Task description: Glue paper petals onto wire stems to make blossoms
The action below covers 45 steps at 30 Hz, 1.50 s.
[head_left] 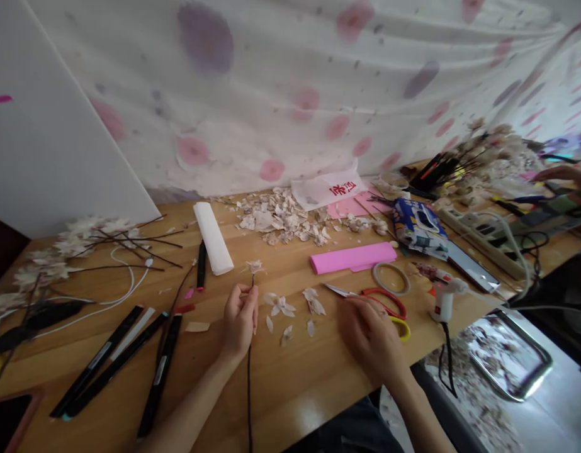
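Observation:
My left hand (240,314) is closed in a pinch around a thin dark flower stem (249,390). A small white flower (253,267) tops that stem, just above my fingertips. My right hand (377,333) hovers over or rests on the table beside the scissors (340,290), partly covering their handles; its fingers are blurred, and a grip cannot be made out. A red handle loop (398,305) and a yellow handle loop (404,329) show past that hand. Between my hands lie loose white petals (287,335) and petal clusters (281,305) (313,302).
Black markers (160,377) and finished flower stems (129,239) lie left. Behind are a white paper roll (213,238), a petal heap (281,217) and pink paper (354,257). Right stand a tape roll (391,279), glue gun (444,296) and phone (474,267). Another person's hand (561,174) shows far right.

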Tool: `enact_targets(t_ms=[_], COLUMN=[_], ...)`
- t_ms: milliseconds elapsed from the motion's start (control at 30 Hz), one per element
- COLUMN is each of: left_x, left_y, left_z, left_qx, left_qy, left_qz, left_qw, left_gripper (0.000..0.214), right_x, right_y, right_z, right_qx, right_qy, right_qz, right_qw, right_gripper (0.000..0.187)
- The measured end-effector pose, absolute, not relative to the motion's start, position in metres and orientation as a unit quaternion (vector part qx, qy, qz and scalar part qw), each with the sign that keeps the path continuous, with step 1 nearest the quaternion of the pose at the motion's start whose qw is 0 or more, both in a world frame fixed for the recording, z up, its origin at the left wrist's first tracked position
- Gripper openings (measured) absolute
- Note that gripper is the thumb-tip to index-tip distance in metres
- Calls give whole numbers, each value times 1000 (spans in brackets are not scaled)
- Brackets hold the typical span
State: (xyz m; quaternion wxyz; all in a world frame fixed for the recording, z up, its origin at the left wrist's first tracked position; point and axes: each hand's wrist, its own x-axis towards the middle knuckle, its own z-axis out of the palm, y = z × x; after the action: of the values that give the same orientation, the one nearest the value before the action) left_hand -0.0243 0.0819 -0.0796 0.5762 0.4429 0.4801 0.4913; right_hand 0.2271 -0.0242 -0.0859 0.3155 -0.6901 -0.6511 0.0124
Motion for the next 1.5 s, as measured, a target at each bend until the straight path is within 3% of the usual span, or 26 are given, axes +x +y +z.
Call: enact_targets(t_ms=[367,633,833,1267,1500], left_x=[-22,-21,-20,-19,-20], left_y=[81,78,79,80,80], left_z=[-81,-76,-77,-76,-76], left_qx=[445,451,455,457,461], left_qy=[490,501,504,507,508], left_qz=[494,480,473,463,456], left_qw=[564,561,561,565,566], left_gripper=[36,35,35,36,36], right_x=[238,176,172,157,157], right_y=[-23,-19,-16,-22,-16], right_z=[-103,-77,-90,-93,-94], right_qx=[-719,-653,-647,-656,-629], right_qy=[-596,-685,-687,-636,-674], right_qz=[-81,55,87,121,83], right_qw=[347,317,321,389,378], right_gripper=[19,16,6,4,21])
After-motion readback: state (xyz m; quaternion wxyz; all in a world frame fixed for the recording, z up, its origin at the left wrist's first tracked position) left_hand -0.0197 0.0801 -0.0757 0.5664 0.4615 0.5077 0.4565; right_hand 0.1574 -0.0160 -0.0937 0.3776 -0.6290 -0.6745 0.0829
